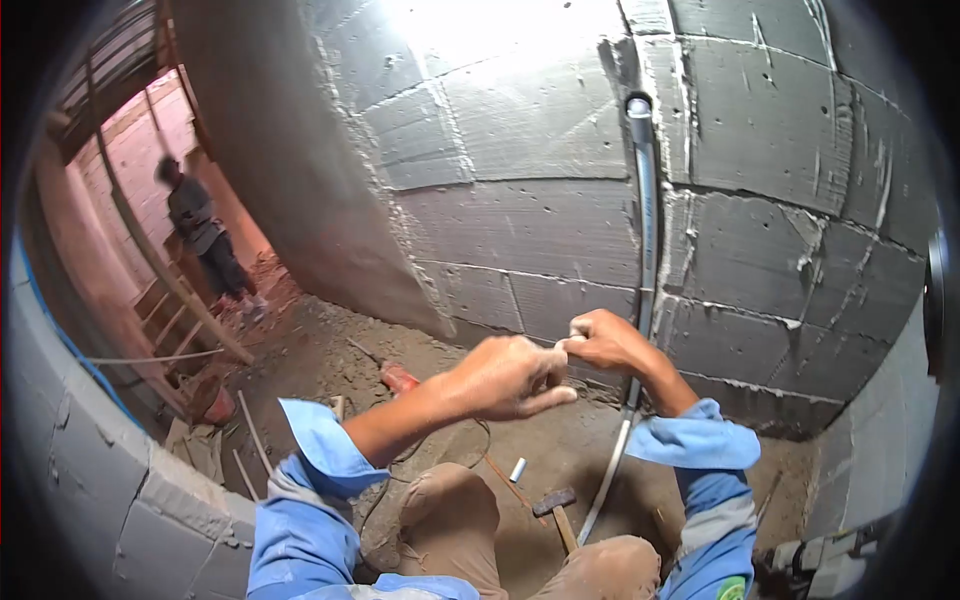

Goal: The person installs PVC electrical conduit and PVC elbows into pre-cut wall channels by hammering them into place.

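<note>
- Grey pipe (647,220) stood in the wall (540,230); a bump could have shifted it.
- Left grip (508,378) and right grip (605,341) curled left of the pipe; I couldn't tell whether either held anything.
- Hammer (555,502), lower left of the pipe, risked stumbles.

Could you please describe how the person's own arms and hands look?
The left hand and right hand are ungloved, with what looks like pale dust on the fingers. The left sleeve and right sleeve are blue with greyish bands and wide, lighter blue cuffs. A green marking shows low on the right side.
</note>
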A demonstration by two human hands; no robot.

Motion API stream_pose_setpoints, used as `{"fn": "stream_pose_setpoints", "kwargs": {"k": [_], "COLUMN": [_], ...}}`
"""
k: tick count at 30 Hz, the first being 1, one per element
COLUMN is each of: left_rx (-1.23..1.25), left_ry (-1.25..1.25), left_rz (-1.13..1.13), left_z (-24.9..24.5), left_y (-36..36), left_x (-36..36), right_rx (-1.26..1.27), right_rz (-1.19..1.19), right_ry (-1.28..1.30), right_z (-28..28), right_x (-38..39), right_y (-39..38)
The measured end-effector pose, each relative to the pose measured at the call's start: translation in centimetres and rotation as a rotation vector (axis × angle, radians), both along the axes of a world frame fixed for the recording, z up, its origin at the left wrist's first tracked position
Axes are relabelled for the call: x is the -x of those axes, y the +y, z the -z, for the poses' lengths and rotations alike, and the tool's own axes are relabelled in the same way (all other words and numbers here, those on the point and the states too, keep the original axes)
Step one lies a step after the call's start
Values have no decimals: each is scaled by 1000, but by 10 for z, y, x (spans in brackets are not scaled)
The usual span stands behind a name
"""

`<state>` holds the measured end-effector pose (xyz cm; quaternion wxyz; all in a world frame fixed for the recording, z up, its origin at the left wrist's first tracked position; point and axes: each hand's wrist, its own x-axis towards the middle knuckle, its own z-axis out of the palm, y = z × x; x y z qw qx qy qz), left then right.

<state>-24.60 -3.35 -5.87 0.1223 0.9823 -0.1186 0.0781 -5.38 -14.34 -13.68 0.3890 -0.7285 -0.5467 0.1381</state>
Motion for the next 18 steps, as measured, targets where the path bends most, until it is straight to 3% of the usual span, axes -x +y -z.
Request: {"fn": "stream_pose_setpoints", "kwargs": {"k": [1,4,6,8,10,12,14,18], "left_rx": [46,157,232,281,520,519,401,409], "left_ry": [59,168,170,165,-307,-676,-668,-410], "left_rz": [48,134,130,105,132,160,101,54], "left_z": [14,47,56,64,59,53,49,98], "left_y": [-2,-9,-13,-25,-53,-72,-76,-54], "left_x": [0,6,11,10,10,7,10,9], "right_rx": [-32,-23,-178,-91,124,334,397,370], "right_rz": [-92,-95,-8,37,146,189,236,186], "right_ry": [-144,-306,-61,-151,-254,-319,-251,-57], "right_z": [13,-57,-136,-138,-108,-61,-18,52], "right_x": [-5,-6,6,19,24,16,14,6], "right_y": [5,-25,-66,-42,-11,19,41,72]}}
